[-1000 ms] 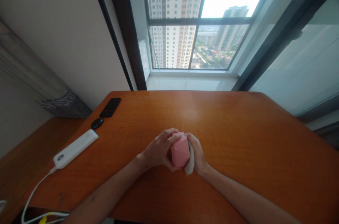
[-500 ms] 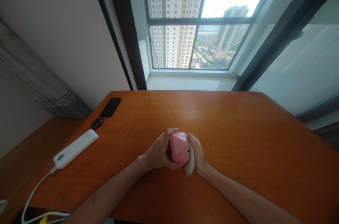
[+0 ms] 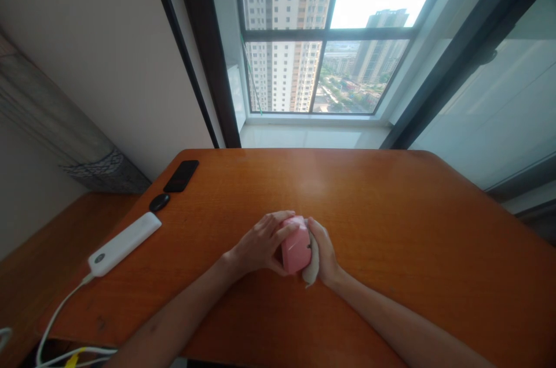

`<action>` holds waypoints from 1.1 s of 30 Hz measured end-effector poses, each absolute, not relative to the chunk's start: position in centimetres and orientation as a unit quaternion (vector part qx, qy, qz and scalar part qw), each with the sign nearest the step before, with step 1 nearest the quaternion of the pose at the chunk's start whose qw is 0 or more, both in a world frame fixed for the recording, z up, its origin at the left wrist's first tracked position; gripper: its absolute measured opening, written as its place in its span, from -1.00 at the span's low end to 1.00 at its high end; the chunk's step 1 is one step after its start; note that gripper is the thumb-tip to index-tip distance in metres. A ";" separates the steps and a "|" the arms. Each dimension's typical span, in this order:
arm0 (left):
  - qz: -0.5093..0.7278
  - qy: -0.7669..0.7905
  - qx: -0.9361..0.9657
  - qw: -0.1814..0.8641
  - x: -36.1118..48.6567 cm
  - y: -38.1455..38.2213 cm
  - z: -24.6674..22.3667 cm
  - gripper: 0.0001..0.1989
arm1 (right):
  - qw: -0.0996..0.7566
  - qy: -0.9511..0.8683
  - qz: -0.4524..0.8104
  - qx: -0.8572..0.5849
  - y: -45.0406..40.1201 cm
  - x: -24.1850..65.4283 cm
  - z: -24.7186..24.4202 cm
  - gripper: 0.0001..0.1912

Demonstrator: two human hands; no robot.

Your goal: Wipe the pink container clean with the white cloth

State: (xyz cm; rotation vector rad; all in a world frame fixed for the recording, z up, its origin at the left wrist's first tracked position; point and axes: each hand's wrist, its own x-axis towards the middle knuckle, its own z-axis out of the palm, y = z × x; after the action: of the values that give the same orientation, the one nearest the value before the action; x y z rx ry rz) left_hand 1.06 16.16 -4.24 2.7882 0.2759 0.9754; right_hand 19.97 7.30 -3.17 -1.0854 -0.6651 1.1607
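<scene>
A small pink box-like object [image 3: 297,250] with faceted faces is held between my hands above the near middle of the table. Fingers and thumb of my left hand [image 3: 264,242] wrap around its left side, with one finger lying across the upper face. My right hand [image 3: 325,253] presses a light grey cloth [image 3: 311,266] against the right side of the pink object. A small dark spot shows on that side, close to the cloth. The cloth's lower end hangs below the object. What kind of object it is, I cannot tell.
On the left of the wooden table [image 3: 391,211] lie a white power strip [image 3: 125,244] with its cable [image 3: 56,316], a black oval object [image 3: 159,202] and a black phone [image 3: 181,176]. A window [image 3: 325,78] stands beyond the far edge.
A finger of my left hand has moved across the pink object's upper face, and the object has turned slightly. My right hand and the cloth look almost the same.
</scene>
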 end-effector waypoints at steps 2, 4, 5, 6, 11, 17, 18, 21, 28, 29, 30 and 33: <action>0.334 0.098 0.932 0.105 1.2 16.0 -4.4 0.20 | 0.650 -0.293 0.513 -0.478 7.3 19.9 -3.1 -0.38; 0.338 0.108 0.926 0.130 1.4 15.9 -4.3 0.21 | 0.649 -0.291 0.516 -0.477 7.3 19.9 -3.2 -0.38; 0.338 0.112 0.923 0.143 1.5 15.8 -4.2 0.21 | 0.648 -0.292 0.517 -0.477 7.3 19.9 -3.2 -0.38; 0.340 0.115 0.920 0.156 1.5 15.8 -4.1 0.22 | 0.647 -0.294 0.518 -0.477 7.3 19.9 -3.3 -0.39; 0.338 0.122 0.905 0.228 1.7 15.6 -3.4 0.19 | 0.645 -0.303 0.518 -0.474 7.2 19.9 -3.1 -0.38; 0.316 0.200 0.842 0.388 1.7 14.9 -3.0 0.21 | 0.631 -0.336 0.508 -0.481 6.8 19.8 -2.2 -0.32; 0.308 0.214 0.835 0.403 1.8 14.7 -3.0 0.20 | 0.632 -0.339 0.503 -0.482 6.8 19.8 -2.1 -0.32; 0.295 0.229 0.826 0.422 1.8 14.5 -3.0 0.17 | 0.637 -0.335 0.498 -0.484 6.9 19.8 -2.1 -0.33; 0.302 0.208 0.853 0.372 1.5 15.0 -4.3 0.36 | 0.632 -0.321 0.510 -0.488 7.0 19.9 -2.8 -0.33; 0.310 0.193 0.864 0.346 1.4 15.2 -4.5 0.42 | 0.633 -0.321 0.509 -0.487 7.0 19.9 -2.9 -0.33; 0.316 0.175 0.877 0.317 1.3 15.4 -4.7 0.46 | 0.636 -0.320 0.506 -0.488 7.0 19.9 -2.9 -0.34; 0.323 0.119 0.908 0.241 0.9 16.1 -4.8 0.54 | 0.641 -0.310 0.498 -0.495 7.0 19.9 -3.0 -0.36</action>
State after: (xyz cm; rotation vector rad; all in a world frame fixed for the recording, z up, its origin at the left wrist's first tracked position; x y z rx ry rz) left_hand 0.90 16.09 -4.79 2.4829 0.3247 0.8831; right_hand 19.88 6.97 -2.99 -1.1287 -0.7073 1.1345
